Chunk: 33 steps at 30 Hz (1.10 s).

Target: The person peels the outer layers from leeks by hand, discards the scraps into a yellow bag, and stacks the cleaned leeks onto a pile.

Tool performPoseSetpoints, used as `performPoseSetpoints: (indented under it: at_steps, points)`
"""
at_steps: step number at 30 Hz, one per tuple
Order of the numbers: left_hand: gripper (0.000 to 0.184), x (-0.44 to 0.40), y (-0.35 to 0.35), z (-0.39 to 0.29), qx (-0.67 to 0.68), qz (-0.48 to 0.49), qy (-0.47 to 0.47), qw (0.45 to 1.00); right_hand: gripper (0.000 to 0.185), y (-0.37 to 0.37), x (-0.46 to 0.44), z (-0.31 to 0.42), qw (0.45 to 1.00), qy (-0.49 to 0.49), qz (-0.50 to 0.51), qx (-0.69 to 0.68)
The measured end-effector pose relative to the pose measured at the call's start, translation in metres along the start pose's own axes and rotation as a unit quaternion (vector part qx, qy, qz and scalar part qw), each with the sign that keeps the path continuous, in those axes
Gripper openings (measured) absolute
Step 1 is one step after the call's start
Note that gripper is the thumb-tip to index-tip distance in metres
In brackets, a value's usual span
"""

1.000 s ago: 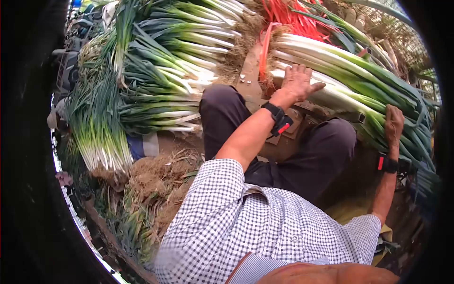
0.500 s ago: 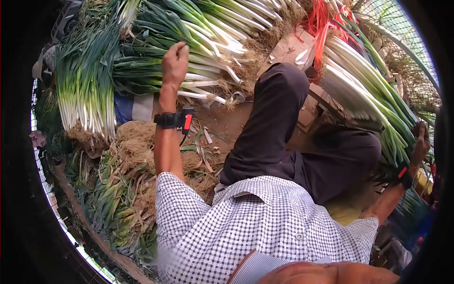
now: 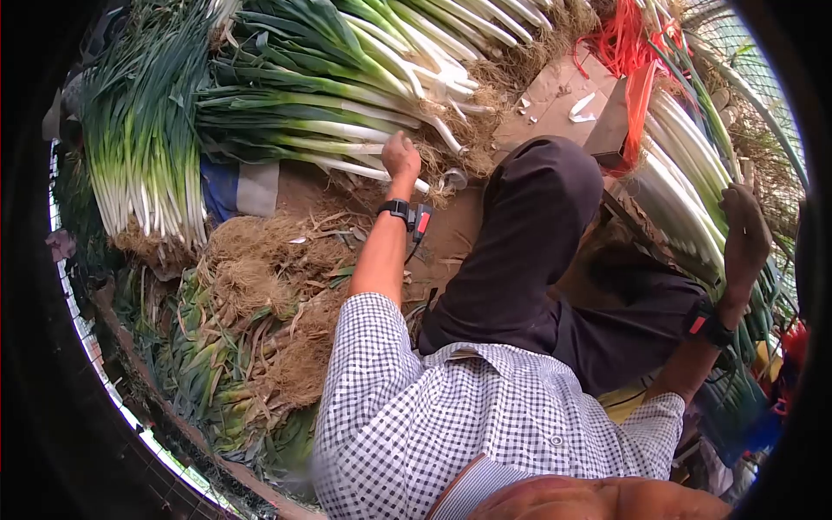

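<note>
A pile of leeks (image 3: 347,95) with green tops, white stems and brown roots lies in front of me. My left hand (image 3: 400,156) is closed at the white stem of a leek (image 3: 355,148) on the pile's near edge; its fingertips are partly hidden. On my right, a long bundle of leeks (image 3: 680,199) lies slanted on a low support. My right hand (image 3: 745,227) rests along the outer side of this bundle, fingers stretched out and lying flat. Orange-red plastic strips (image 3: 640,95) hang at the bundle's root end.
Another leek bunch (image 3: 143,165) stands at the left, roots downward. Cut roots (image 3: 251,260) and discarded leaves (image 3: 208,347) are heaped below it. Flat cardboard (image 3: 555,95) lies beyond my bent knee (image 3: 555,173). Wire mesh (image 3: 767,78) curves along the right edge.
My left hand has moved right and nearer, from over the leek leaves to a white stem near the roots. My right hand has shifted up and inward along its bundle. The view has turned slightly.
</note>
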State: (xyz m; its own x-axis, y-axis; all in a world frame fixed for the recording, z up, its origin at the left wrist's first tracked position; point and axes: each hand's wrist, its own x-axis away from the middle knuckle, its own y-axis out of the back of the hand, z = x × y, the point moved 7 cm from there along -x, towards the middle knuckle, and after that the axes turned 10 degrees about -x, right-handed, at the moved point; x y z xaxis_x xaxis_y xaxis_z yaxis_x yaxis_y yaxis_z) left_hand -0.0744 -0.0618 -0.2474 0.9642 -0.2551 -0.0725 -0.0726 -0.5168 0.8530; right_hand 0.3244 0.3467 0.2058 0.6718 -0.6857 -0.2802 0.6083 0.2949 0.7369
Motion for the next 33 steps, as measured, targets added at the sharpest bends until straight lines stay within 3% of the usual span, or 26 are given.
performPoseSetpoints:
  at_steps: [1, 4, 9, 12, 13, 16, 19, 22, 23, 25, 28, 33]
  points:
    - [0.022, -0.007, 0.009, -0.018, -0.105, 0.001, -0.079, 0.991, 0.019, -0.014, -0.001, -0.004, 1.000, 0.002, 0.017, 0.012]
    - [0.025, 0.004, 0.019, -0.034, -0.264, 0.160, -0.113, 0.944, 0.016, -0.040, -0.003, -0.013, 0.995, 0.040, 0.037, 0.078]
    - [0.023, 0.000, 0.003, -0.006, -0.274, 0.222, -0.114, 0.929, 0.015, -0.060, -0.005, -0.029, 0.996, 0.037, 0.072, 0.047]
    - [0.019, 0.006, 0.021, -0.030, -0.241, 0.134, -0.147, 0.950, 0.014, -0.067, -0.006, -0.024, 0.991, 0.055, 0.100, 0.074]
    - [0.021, 0.011, 0.020, -0.030, -0.243, 0.165, -0.134, 0.946, 0.012, -0.068, -0.003, -0.022, 0.991, 0.066, 0.093, 0.063]
    - [0.026, 0.022, 0.024, -0.032, -0.292, 0.248, -0.212, 0.899, 0.011, -0.065, 0.002, -0.027, 0.994, 0.030, 0.102, 0.039]
    - [0.030, 0.000, 0.011, -0.023, -0.309, 0.331, -0.096, 0.886, 0.011, -0.063, 0.007, -0.025, 0.992, 0.028, 0.110, 0.049]
    - [0.039, -0.028, -0.014, 0.004, -0.246, 0.326, 0.077, 0.909, 0.010, -0.064, 0.008, -0.026, 0.992, 0.038, 0.109, 0.048]
    - [0.042, -0.038, -0.031, 0.030, -0.140, 0.282, 0.189, 0.930, 0.010, -0.064, 0.008, -0.025, 0.992, 0.039, 0.112, 0.047]
    - [0.048, -0.050, -0.070, 0.102, 0.078, 0.173, 0.365, 0.911, 0.010, -0.063, 0.010, -0.024, 0.992, 0.031, 0.114, 0.034]
    - [0.047, -0.030, -0.037, 0.039, 0.189, 0.168, 0.449, 0.857, 0.010, -0.062, 0.015, -0.027, 0.993, 0.011, 0.116, 0.015]
    - [0.045, -0.020, 0.001, -0.008, 0.327, 0.205, 0.493, 0.779, 0.011, -0.058, 0.020, -0.025, 0.992, 0.027, 0.121, 0.036]
